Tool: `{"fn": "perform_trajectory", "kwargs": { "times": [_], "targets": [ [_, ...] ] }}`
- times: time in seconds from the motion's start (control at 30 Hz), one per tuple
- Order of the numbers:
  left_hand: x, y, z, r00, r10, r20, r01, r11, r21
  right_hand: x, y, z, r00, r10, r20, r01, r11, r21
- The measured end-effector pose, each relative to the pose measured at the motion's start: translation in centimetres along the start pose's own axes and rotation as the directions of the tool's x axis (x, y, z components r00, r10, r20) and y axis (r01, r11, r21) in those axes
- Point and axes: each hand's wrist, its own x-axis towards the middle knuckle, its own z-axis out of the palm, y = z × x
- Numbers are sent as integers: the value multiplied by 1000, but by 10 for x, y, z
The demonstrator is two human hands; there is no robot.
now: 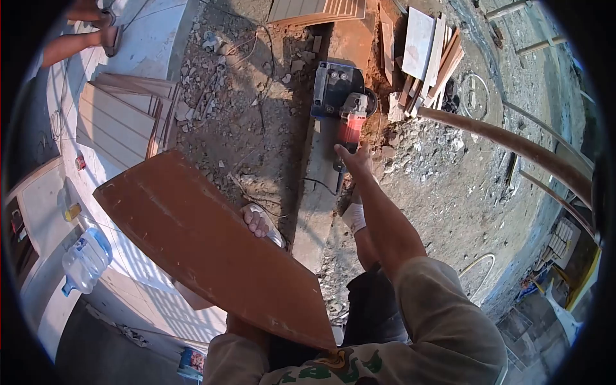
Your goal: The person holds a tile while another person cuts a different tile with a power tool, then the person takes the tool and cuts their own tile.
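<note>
My left hand [255, 221] is curled over the edge of a large reddish-brown tile [212, 244], which is tilted across my lap; the rest of that hand is hidden beneath it. My right hand [357, 160] grips the rear of a red and black angle grinder [351, 125], its thumb along the near side. The grinder's head meets a dark metal base plate [330, 90] sitting on a narrow concrete ledge [314, 218]. A black power cord [321, 183] curves from the grinder's tail.
Stacked tiles [115, 122] lie to the left, with another stack [314, 9] at the top. Cut pieces [420, 48] lean at upper right beside a long pole [507, 138]. Rubble covers the ground. A water jug [86, 256] lies left; another person's leg [77, 48] shows at upper left.
</note>
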Motion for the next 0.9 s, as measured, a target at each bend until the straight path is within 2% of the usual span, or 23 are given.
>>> {"fn": "perform_trajectory", "kwargs": {
  "times": [0.07,0.1,0.17,0.2,0.27,0.4,0.47,0.57,0.63,0.7,0.77,0.83,0.9],
  "targets": [
    [-1,-1,-2,999,-2,-47,1,1000,-17,25,-14,11,1000,13,20,-15,993,114],
    [-1,-1,-3,998,-4,-70,2,1000,-25,35,-11,19,999,20,27,-23,993,113],
    [-1,-3,-3,994,-11,-112,7,999,-39,51,-3,30,996,0,-92,18,981,195],
    [0,-4,-4,991,-16,-130,10,999,-45,56,2,33,996,6,-89,12,980,198],
    [0,-6,-4,987,-26,-158,18,999,-51,62,11,35,994,-102,-45,112,921,374],
    [3,-10,-3,983,-44,-177,40,999,-26,67,3,26,989,-132,-61,145,880,453],
    [4,-11,-3,979,-48,-196,46,999,-15,64,-2,6,1000,-6,-27,11,979,202],
    [14,-10,5,975,-49,-216,47,999,-11,42,15,-40,998,-58,20,53,974,222],
    [36,3,15,951,-83,-299,99,994,41,14,29,-80,997,-69,25,63,980,190],
    [61,10,8,963,-109,-248,131,989,72,-23,40,-127,999,-37,25,33,989,146],
    [88,10,-9,984,-134,-117,147,983,111,-50,56,-165,999,4,32,-8,992,123],
    [80,27,-47,924,-45,-379,88,991,97,-76,68,-193,997,72,37,-76,989,123],
    [136,24,-61,965,-112,-237,125,991,41,-89,87,-204,996,90,-3,-89,989,118]
  ]
}}
